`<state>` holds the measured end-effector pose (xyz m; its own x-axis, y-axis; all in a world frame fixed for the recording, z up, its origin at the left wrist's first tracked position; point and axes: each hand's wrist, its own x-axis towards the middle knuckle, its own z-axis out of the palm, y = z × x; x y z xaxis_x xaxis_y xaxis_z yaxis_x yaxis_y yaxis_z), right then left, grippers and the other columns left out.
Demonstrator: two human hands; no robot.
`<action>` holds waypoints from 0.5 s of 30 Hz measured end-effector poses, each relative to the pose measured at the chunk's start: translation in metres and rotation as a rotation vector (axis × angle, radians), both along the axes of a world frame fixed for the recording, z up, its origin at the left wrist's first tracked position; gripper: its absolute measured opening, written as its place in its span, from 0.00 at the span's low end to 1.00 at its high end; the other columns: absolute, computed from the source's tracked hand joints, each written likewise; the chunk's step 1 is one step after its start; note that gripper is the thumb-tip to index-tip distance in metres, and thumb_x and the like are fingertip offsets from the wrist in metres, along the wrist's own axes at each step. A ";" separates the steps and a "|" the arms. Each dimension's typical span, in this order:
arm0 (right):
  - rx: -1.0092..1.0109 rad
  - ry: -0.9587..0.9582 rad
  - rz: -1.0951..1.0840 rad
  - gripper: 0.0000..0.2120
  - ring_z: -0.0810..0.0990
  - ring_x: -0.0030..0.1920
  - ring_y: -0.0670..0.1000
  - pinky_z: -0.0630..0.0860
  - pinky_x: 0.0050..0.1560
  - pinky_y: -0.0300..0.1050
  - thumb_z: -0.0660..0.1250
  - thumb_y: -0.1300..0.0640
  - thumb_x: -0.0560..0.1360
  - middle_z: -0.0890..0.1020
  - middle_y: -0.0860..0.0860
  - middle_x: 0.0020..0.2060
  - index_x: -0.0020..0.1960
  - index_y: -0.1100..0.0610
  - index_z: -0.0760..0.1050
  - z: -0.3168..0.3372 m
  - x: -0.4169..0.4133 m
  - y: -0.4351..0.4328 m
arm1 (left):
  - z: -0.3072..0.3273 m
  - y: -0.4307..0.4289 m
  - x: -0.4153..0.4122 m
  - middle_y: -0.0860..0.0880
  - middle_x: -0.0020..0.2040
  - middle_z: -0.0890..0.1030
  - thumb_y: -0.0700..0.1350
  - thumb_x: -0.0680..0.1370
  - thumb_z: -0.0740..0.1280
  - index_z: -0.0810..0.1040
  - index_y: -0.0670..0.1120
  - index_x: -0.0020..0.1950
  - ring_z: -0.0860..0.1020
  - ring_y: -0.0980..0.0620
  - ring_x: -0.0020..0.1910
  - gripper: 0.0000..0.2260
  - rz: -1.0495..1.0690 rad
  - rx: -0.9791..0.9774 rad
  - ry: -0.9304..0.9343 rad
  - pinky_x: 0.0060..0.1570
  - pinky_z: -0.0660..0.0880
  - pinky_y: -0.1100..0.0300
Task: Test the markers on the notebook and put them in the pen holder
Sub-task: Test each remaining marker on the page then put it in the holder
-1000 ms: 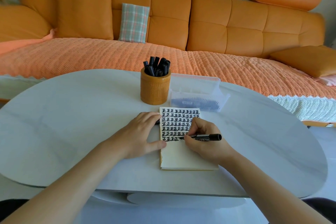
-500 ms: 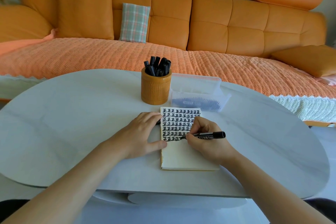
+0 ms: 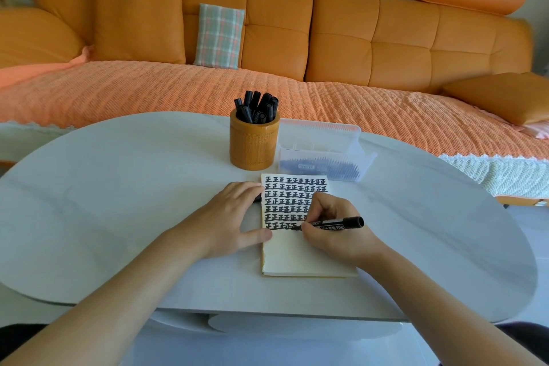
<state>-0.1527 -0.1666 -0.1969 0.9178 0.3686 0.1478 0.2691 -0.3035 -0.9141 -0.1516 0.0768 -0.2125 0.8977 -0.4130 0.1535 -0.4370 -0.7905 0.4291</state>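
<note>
Notebook (image 3: 306, 258) lies nearest, at the table's six o'clock; the left hand (image 3: 225, 220) lies flat with fingers spread, pinning its edge. The right hand (image 3: 332, 229) pinches the marker (image 3: 335, 224), tip on the lowest row. A light, steady stroke should prove the ink. At twelve o'clock the pen holder (image 3: 254, 144) holds several capped markers; at one o'clock a clear box (image 3: 323, 157) holds more.

Bare table (image 3: 118, 202) L of notebook (image 3: 303, 258); pen holder (image 3: 254, 144) & clear box (image 3: 323, 154), maybe touching, just behind.
</note>
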 end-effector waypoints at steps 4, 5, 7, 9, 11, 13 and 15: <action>0.017 0.002 -0.024 0.08 0.71 0.30 0.46 0.66 0.31 0.38 0.67 0.65 0.67 0.74 0.49 0.30 0.35 0.64 0.67 0.004 -0.001 0.000 | 0.001 0.000 -0.001 0.58 0.76 0.57 0.65 0.75 0.64 0.54 0.52 0.78 0.53 0.62 0.73 0.37 0.005 0.005 -0.002 0.69 0.53 0.64; 0.046 0.021 -0.046 0.08 0.70 0.30 0.46 0.66 0.30 0.38 0.67 0.65 0.68 0.74 0.49 0.30 0.35 0.63 0.68 0.006 -0.001 -0.001 | 0.001 0.000 -0.001 0.58 0.75 0.57 0.65 0.75 0.64 0.55 0.52 0.77 0.53 0.62 0.73 0.36 0.005 0.001 0.001 0.69 0.53 0.65; 0.144 0.092 -0.084 0.08 0.69 0.28 0.48 0.64 0.28 0.40 0.68 0.65 0.70 0.73 0.51 0.28 0.36 0.61 0.69 0.009 0.001 -0.004 | 0.003 -0.001 0.000 0.59 0.74 0.60 0.63 0.76 0.62 0.57 0.53 0.77 0.55 0.63 0.72 0.32 0.014 -0.032 0.002 0.68 0.55 0.65; 0.228 0.140 -0.087 0.08 0.68 0.27 0.50 0.64 0.27 0.41 0.69 0.66 0.73 0.73 0.53 0.27 0.39 0.60 0.70 0.011 0.002 -0.006 | 0.006 0.000 0.003 0.58 0.71 0.66 0.60 0.78 0.61 0.61 0.54 0.75 0.60 0.62 0.70 0.27 0.054 -0.056 -0.047 0.68 0.59 0.64; 0.214 0.108 -0.099 0.06 0.72 0.30 0.51 0.67 0.28 0.41 0.69 0.68 0.75 0.76 0.51 0.30 0.44 0.59 0.75 0.014 0.004 -0.006 | 0.008 0.003 0.007 0.57 0.67 0.71 0.54 0.79 0.63 0.67 0.52 0.72 0.66 0.57 0.67 0.22 0.105 0.003 -0.149 0.65 0.64 0.60; 0.185 0.053 -0.123 0.08 0.74 0.32 0.51 0.68 0.30 0.39 0.67 0.67 0.77 0.78 0.50 0.34 0.47 0.56 0.80 0.016 0.007 -0.006 | 0.008 0.007 0.011 0.56 0.61 0.76 0.50 0.79 0.64 0.73 0.51 0.66 0.70 0.54 0.61 0.16 0.144 0.058 -0.203 0.60 0.69 0.58; 0.173 -0.012 -0.124 0.11 0.75 0.34 0.53 0.69 0.31 0.34 0.64 0.68 0.80 0.80 0.55 0.39 0.53 0.55 0.82 0.020 0.010 -0.008 | 0.009 0.009 0.013 0.56 0.54 0.77 0.48 0.78 0.65 0.78 0.51 0.59 0.71 0.54 0.56 0.11 0.163 0.058 -0.209 0.54 0.72 0.57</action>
<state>-0.1423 -0.1745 -0.1770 0.9522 0.2214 0.2107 0.2510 -0.1733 -0.9523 -0.1388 0.0854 -0.2037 0.9045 -0.2791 0.3223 -0.3762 -0.8783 0.2950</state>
